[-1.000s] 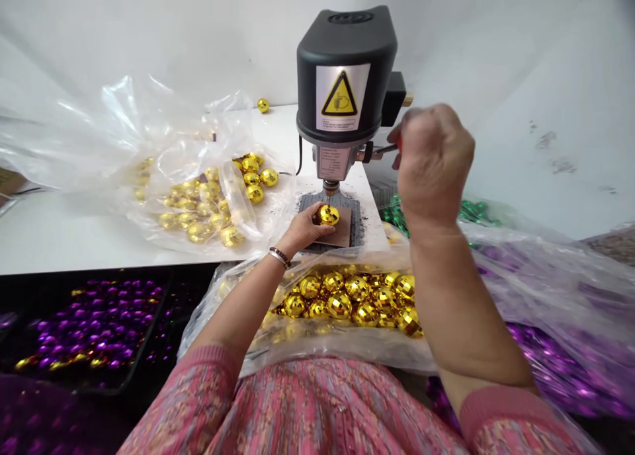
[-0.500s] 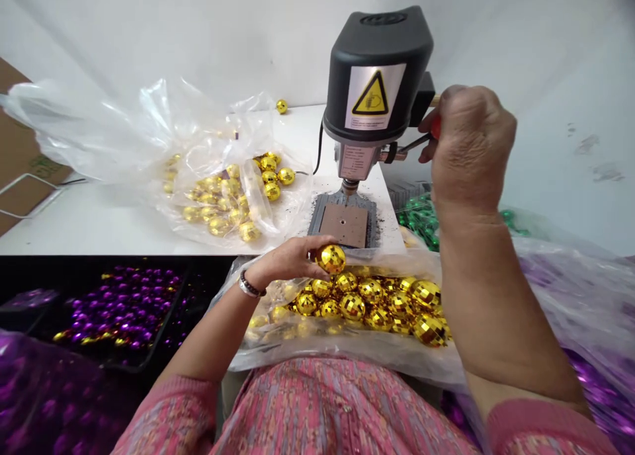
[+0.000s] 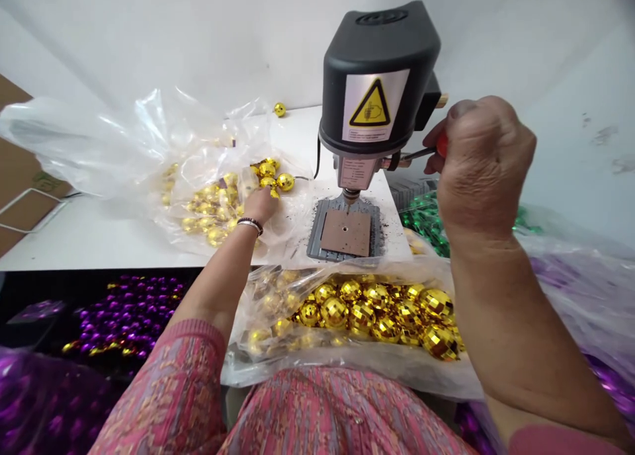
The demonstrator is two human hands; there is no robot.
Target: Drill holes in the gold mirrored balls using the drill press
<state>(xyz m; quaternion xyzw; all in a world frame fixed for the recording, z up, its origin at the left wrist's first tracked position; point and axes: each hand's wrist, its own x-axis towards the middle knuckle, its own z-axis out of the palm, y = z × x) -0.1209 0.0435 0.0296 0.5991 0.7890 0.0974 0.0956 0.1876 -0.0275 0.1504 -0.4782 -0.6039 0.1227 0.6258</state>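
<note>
My right hand point(image 3: 483, 157) is closed around the red knob point(image 3: 442, 144) of the feed lever on a small black bench drill press point(image 3: 380, 58). Below its chuck point(image 3: 350, 194) lies a brown square plate point(image 3: 346, 232) with a hole in it, on the grey base. My left hand point(image 3: 262, 205) reaches among shiny gold faceted balls point(image 3: 268, 170) in a clear plastic bag point(image 3: 198, 157) on the table. Its fingers are hidden, so whether they grip a ball does not show. More gold balls point(image 3: 377, 296) fill an open plastic bag point(image 3: 347, 362) on my lap.
Dark shavings are scattered round the drill base on the white table point(image 3: 99, 237). One loose gold ball point(image 3: 280, 109) sits by the wall. Purple beads point(image 3: 133, 309) lie below at left; green beads point(image 3: 426, 223) are bagged at right. A cardboard box point(image 3: 20, 151) stands far left.
My left hand has left the lap bag, where it held a gold ball, and moved up and left to the balls on the table. The right hand stays on the lever.
</note>
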